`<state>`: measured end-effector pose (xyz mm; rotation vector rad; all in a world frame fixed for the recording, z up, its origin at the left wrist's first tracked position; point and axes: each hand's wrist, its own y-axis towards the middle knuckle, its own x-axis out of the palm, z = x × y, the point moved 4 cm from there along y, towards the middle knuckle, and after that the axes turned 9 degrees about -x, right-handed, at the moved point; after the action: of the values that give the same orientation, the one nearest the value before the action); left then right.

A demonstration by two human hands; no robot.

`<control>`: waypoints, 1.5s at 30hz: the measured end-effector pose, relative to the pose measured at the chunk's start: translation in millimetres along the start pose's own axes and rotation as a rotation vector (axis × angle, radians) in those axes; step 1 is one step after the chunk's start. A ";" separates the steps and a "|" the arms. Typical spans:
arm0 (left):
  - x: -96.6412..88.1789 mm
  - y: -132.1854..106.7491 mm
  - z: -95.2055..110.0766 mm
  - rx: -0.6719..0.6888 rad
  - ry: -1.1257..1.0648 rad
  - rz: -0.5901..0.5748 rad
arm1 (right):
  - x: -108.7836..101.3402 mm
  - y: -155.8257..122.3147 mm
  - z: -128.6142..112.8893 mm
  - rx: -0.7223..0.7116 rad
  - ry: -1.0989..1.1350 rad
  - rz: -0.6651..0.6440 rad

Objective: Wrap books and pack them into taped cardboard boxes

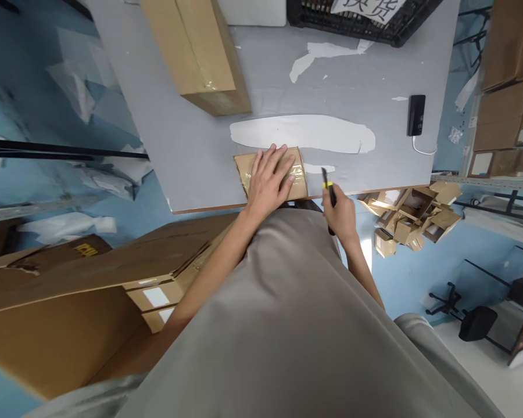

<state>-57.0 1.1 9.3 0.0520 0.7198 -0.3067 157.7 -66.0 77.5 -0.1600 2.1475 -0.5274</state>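
On the floor at near left, a large open carton (pixel 126 261) stands beside the counter (pixel 357 81); further right, a long taped box (pixel 200 52) lies on the counter's far left part. At the near edge, the left hand (pixel 268 183), its grip released and fingers spread, presses on a small taped carton (pixel 300 181), just on the near side of a long white patch (pixel 303 132). Right of that carton, the right hand (pixel 340 215) has its grip clenched around a black-and-yellow cutter (pixel 330 188), blade pointing far, apart from the cardboard. Small boxes (pixel 407 217) heap on the floor at right.
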 end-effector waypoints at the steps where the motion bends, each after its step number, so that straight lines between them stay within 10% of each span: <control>1: -8.2 -5.0 -6.2 -0.008 0.003 0.009 | 5.0 11.0 15.3 0.017 0.075 0.047; 6: -59.2 -48.9 -50.8 -0.093 -0.003 0.112 | 66.0 90.9 64.7 0.120 0.327 0.053; 13: -95.4 -108.5 -92.4 -0.309 -0.068 0.307 | 119.2 118.7 23.4 -0.069 0.444 -0.028; 24: -7.3 -70.0 -127.4 -0.405 -0.418 0.130 | 33.9 79.8 15.4 -0.058 -0.084 0.051; 28: -2.8 -66.1 -136.9 -0.403 -0.467 0.098 | 22.5 77.2 -9.1 -0.162 -0.212 0.108; 37: -22.5 -69.9 -148.9 -0.305 -0.525 -0.045 | 69.2 73.8 -112.6 -0.592 -0.590 -0.437; 45: -12.0 -65.7 -156.8 -0.287 -0.675 -0.090 | 86.3 82.7 -134.8 -0.642 -0.780 -0.524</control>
<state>-185.2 -34.7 -97.0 -0.3441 0.0897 -0.2809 5.0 24.4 46.7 -1.1103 1.4109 -0.0064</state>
